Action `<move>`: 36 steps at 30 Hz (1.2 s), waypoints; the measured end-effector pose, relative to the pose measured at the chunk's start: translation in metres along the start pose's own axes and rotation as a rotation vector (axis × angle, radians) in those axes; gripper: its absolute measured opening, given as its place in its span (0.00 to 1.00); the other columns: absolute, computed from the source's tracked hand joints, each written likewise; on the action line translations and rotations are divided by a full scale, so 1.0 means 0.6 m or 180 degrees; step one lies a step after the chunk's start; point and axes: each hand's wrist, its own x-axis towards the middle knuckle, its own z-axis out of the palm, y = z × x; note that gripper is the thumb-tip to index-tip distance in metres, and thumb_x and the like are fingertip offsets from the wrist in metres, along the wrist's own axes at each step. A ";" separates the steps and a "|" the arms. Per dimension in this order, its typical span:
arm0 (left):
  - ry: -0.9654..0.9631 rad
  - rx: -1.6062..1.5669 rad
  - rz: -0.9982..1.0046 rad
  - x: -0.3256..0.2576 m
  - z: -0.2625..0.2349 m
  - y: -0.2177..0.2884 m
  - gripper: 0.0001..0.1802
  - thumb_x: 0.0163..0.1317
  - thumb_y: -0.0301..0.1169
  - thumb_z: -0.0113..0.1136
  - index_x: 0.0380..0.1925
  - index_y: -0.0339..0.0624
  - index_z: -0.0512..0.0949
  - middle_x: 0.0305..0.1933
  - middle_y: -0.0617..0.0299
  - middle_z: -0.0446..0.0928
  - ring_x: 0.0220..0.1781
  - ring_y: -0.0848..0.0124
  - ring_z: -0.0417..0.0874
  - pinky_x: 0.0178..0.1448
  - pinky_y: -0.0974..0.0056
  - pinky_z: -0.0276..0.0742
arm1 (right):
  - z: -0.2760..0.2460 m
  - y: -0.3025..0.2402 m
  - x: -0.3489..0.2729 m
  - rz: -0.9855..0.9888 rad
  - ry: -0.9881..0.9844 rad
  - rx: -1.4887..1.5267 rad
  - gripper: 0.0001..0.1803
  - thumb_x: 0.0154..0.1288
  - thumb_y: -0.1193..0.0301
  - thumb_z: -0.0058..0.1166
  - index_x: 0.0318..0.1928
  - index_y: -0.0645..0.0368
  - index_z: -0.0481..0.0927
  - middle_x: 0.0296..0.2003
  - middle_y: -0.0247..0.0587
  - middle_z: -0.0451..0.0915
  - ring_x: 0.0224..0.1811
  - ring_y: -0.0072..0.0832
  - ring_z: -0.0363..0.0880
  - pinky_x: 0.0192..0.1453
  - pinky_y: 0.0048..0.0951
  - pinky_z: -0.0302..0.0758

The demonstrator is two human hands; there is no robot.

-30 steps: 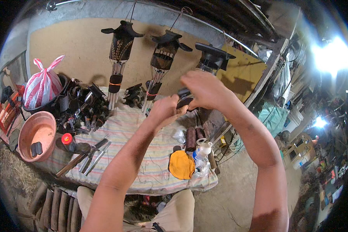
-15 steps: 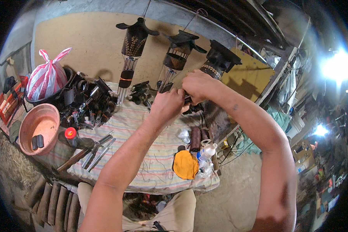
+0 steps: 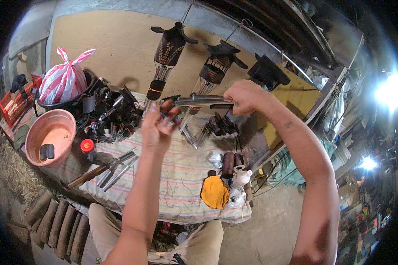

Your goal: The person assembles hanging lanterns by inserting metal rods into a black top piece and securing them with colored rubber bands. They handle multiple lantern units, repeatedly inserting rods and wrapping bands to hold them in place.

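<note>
My right hand [image 3: 246, 98] is closed around the right end of a bundle of metal chime tubes [image 3: 201, 101], held nearly level above the table. My left hand [image 3: 158, 128] is raised by the bundle's left end, its fingers bent and slightly blurred. A thin blue band [image 3: 163, 114] runs across those fingers. Behind the hands hang two dark wind chimes with roof-like tops: a carved one [image 3: 169, 48] and a slatted one [image 3: 216, 66]. A third dark-topped chime [image 3: 268, 72] shows behind my right hand, its lower part hidden.
A striped cloth [image 3: 172, 176] covers the table. On the left are a pink basin [image 3: 66, 128], a heap of dark chime parts [image 3: 115, 106], a red-capped jar [image 3: 88, 146] and a hammer [image 3: 86, 176]. Thread spools [image 3: 228, 164], a yellow cloth [image 3: 215, 193] and a white bottle [image 3: 242, 177] sit front right.
My hands have come apart: the left moved left and now has the blue band on its fingers. The tube bundle, hidden behind the hands before, shows in my right hand. The view shifted slightly.
</note>
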 end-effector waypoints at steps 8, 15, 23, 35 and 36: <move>-0.0422 -0.0772 -0.0513 0.008 0.115 -0.043 0.20 0.64 0.47 0.61 0.51 0.53 0.73 0.51 0.59 0.75 0.53 0.58 0.78 0.58 0.37 0.77 | -0.009 -0.008 -0.002 -0.0034 0.0255 -0.0063 0.13 0.37 0.65 0.63 0.27 0.56 0.80 0.25 0.50 0.80 0.33 0.52 0.81 0.35 0.49 0.76; -0.0085 -0.0595 -0.0497 0.022 0.158 -0.096 0.20 0.58 0.36 0.70 0.47 0.52 0.72 0.45 0.67 0.77 0.48 0.68 0.79 0.50 0.48 0.75 | -0.010 -0.005 -0.017 0.0237 0.0122 -0.0219 0.12 0.39 0.67 0.62 0.30 0.52 0.83 0.30 0.49 0.83 0.36 0.50 0.83 0.40 0.50 0.79; -0.0413 0.0352 -0.0197 0.010 0.176 -0.156 0.16 0.55 0.32 0.73 0.41 0.49 0.77 0.44 0.65 0.81 0.48 0.71 0.81 0.53 0.51 0.72 | -0.018 0.002 -0.023 0.0031 0.0398 -0.0107 0.13 0.39 0.67 0.62 0.31 0.53 0.82 0.29 0.50 0.83 0.37 0.51 0.83 0.41 0.50 0.79; -0.1568 0.1813 0.0654 0.000 0.125 -0.162 0.09 0.63 0.29 0.50 0.39 0.39 0.76 0.24 0.61 0.71 0.22 0.69 0.74 0.31 0.61 0.76 | -0.033 0.035 -0.064 -0.0329 0.0720 0.0687 0.19 0.35 0.67 0.61 0.35 0.51 0.81 0.29 0.48 0.82 0.35 0.52 0.81 0.38 0.48 0.77; -0.1071 0.0844 -0.0540 0.031 0.136 -0.159 0.10 0.66 0.33 0.48 0.41 0.39 0.74 0.24 0.62 0.70 0.20 0.72 0.71 0.26 0.64 0.74 | -0.035 0.033 -0.066 -0.0346 0.0746 0.0777 0.19 0.35 0.68 0.61 0.36 0.50 0.82 0.29 0.48 0.82 0.35 0.52 0.81 0.38 0.48 0.77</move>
